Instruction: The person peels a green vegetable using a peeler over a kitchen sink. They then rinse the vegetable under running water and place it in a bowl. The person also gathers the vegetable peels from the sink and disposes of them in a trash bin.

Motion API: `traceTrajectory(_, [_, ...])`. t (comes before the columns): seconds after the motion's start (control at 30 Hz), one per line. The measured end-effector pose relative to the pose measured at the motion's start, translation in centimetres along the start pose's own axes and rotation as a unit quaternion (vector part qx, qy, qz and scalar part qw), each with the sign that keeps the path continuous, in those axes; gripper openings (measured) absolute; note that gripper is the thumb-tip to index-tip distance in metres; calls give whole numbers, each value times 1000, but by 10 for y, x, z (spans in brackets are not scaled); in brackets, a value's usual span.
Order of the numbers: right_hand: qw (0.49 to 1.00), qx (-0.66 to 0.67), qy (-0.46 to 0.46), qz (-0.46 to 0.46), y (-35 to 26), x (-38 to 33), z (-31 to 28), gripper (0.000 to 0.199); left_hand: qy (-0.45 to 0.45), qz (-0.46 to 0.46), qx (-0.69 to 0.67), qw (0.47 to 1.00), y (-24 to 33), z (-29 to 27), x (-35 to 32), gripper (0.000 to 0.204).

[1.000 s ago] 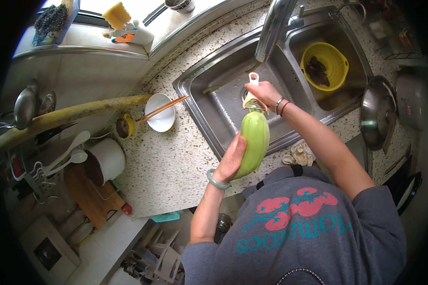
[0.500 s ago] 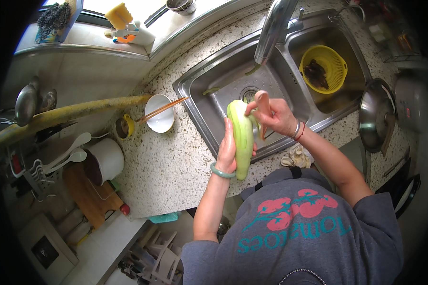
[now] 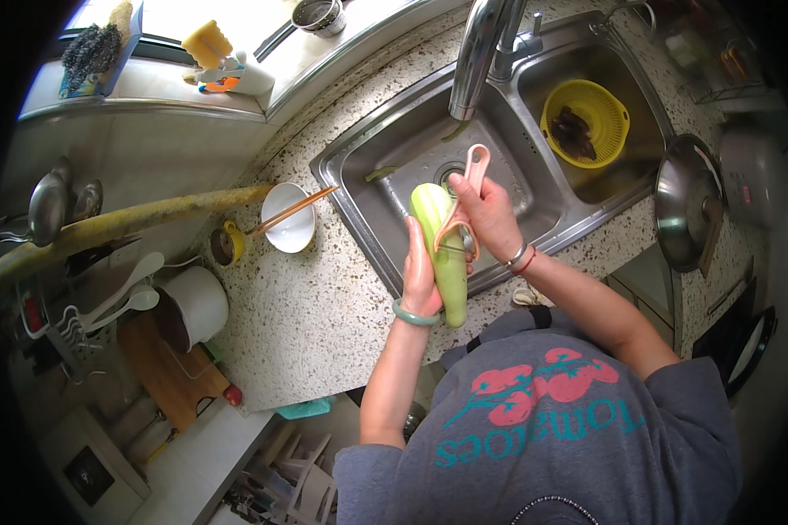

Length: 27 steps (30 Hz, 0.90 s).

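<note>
My left hand (image 3: 421, 278), with a green bangle at its wrist, is closed around a long pale green squash (image 3: 452, 289). The squash slants over the near edge of the left sink basin, its paler, peeled-looking end toward the tap. A pink Y-shaped peeler (image 3: 476, 163) is gripped in my right hand (image 3: 496, 224), handle end pointing up. Its forked head rests against the squash's side, about midway along. Fingers of my left hand show on the far side of the squash. Strips of green peel (image 3: 381, 173) lie in the basin.
A steel tap (image 3: 474, 70) arches over the double sink (image 3: 359, 210). In the right basin sits a yellow strainer basket (image 3: 623, 122) with something dark inside. A white bowl (image 3: 293, 236) with chopsticks across it stands left of the sink; a pan lid (image 3: 678, 197) is at the right.
My right hand has turned and brought the peeler's head down from the squash's upper end onto its side. The squash is still in my left hand.
</note>
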State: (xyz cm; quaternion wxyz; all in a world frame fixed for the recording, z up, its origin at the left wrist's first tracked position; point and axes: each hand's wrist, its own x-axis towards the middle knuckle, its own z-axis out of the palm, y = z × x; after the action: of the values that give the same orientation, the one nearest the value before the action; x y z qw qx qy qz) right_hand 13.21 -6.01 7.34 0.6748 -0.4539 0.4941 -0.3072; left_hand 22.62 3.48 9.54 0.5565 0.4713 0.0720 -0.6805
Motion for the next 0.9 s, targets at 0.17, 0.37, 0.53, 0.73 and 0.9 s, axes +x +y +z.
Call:
traceTrajectory(0.17, [992,-118,-3,-47,-5,-11,5,38,-34,25,15,999,-4,4,-1,67])
traceTrajectory(0.37, [983,-172,-5,-58,-5,-16,6,38,-16,39,59,997,-6,4,-7,67])
traceTrajectory(0.53, [996,-78,32,-40,4,-1,10,38,-24,34,115,992,2,1,-10,67])
traceTrajectory(0.73, [995,-90,28,30,5,37,5,44,-45,24,148,988,-1,-5,-20,62])
traceTrajectory(0.9, [993,-43,-20,105,21,50,6,42,-85,20,155,984,3,-19,-23,47])
